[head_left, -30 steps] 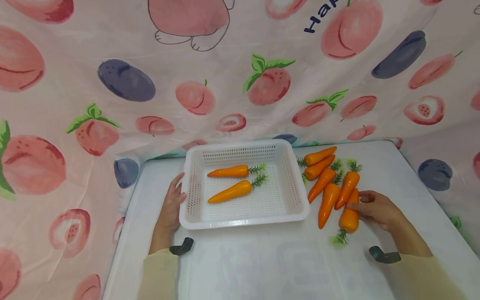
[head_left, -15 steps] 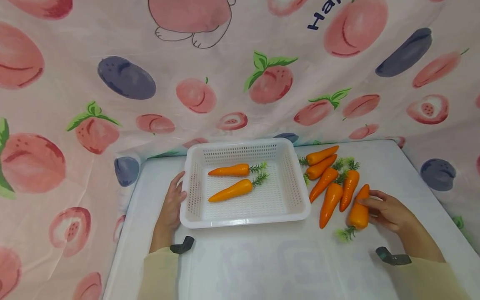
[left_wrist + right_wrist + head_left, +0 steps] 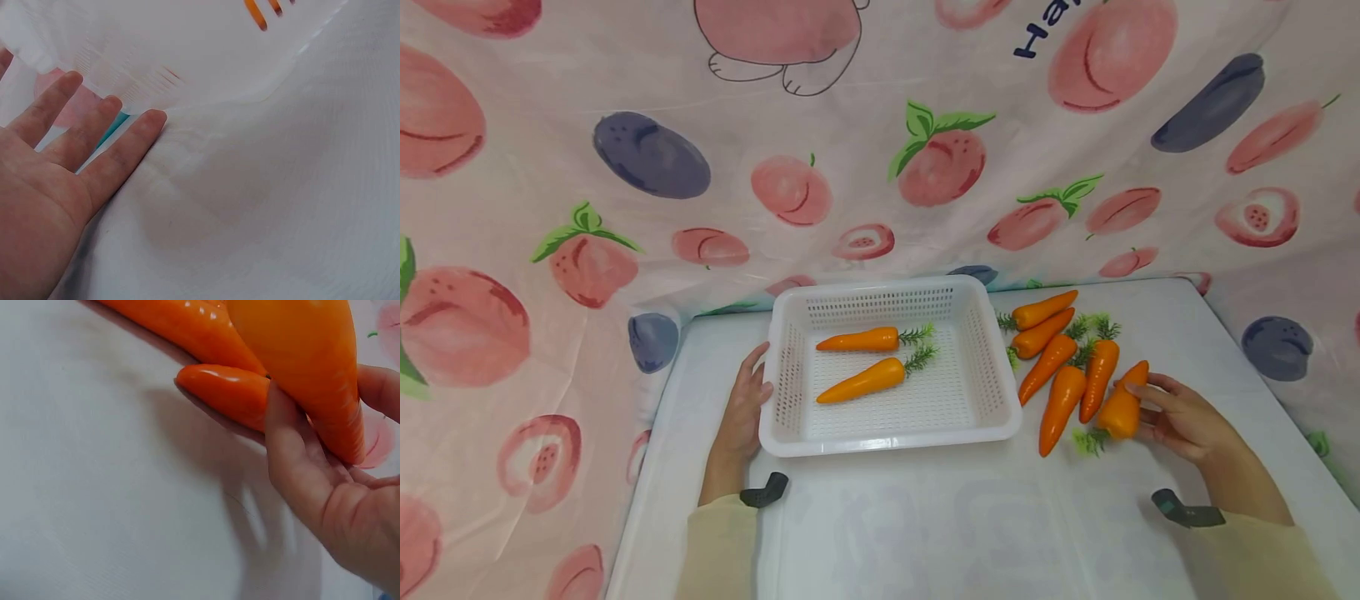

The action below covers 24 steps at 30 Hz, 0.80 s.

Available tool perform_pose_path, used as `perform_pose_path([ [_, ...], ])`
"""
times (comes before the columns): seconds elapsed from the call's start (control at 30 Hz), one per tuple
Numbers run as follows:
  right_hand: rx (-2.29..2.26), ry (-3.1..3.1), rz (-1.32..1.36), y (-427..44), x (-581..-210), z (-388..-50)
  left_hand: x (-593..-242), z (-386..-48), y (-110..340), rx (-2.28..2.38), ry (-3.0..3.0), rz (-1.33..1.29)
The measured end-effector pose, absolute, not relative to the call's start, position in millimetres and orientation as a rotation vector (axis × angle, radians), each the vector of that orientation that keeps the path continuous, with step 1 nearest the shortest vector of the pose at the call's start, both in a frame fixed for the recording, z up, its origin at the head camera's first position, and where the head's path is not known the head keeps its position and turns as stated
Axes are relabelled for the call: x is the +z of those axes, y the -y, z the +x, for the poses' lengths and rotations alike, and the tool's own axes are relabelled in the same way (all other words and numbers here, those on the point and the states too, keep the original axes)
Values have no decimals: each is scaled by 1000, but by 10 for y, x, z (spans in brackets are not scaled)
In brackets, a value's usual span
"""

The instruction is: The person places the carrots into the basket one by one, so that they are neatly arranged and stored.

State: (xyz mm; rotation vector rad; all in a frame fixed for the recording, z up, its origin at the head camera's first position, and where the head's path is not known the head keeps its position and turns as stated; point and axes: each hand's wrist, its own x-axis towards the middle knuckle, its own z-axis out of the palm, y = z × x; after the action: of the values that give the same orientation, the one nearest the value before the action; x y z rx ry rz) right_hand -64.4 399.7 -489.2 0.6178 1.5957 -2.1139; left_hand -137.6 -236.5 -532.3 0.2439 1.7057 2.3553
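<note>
My right hand [image 3: 1187, 421] grips an orange toy carrot [image 3: 1122, 410] between thumb and fingers, its tip pointing up and away and its green leaves toward the left. In the right wrist view, the held carrot [image 3: 306, 344] is lifted above the cloth, with its shadow below. My left hand [image 3: 743, 408] lies against the left side of a white plastic basket [image 3: 887, 444]. Straight fingers [image 3: 128, 147] touch or nearly touch the basket's outer wall in the left wrist view. Inside the basket lie two carrots, one behind [image 3: 861, 339] and one in front [image 3: 865, 382].
Several more carrots [image 3: 1062, 400] lie in a loose group between the basket and my right hand. White cloth [image 3: 925, 525] covers the table. A fruit-patterned curtain [image 3: 850, 125] stands behind and at both sides.
My right hand has drawn its carrot rightward, away from the group, and tilted and raised it. The left hand and the basket keep their places.
</note>
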Motion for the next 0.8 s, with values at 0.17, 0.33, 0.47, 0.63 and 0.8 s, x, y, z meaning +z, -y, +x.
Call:
perform_pose_path([
  [0.17, -2243, -1443, 538, -3984, -4884, -602, -5330, -1375, 2369, 2355, -1703, 252],
  [0.33, -2373, -1294, 458, -3926, -4833, -580, -5330, -1371, 2369, 2351, -1712, 252],
  [0.47, -2346, -1362, 433, -3794, -4724, -598, -5335, -1372, 2373, 2364, -1694, 257],
  [0.63, -2270, -1446, 416, -3611, -4574, -639, -5318, -1369, 2371, 2366, -1689, 248],
  [0.8, -2081, -1708, 313, -3463, -4491, -682, -5307, -1366, 2360, 2354, -1708, 243],
])
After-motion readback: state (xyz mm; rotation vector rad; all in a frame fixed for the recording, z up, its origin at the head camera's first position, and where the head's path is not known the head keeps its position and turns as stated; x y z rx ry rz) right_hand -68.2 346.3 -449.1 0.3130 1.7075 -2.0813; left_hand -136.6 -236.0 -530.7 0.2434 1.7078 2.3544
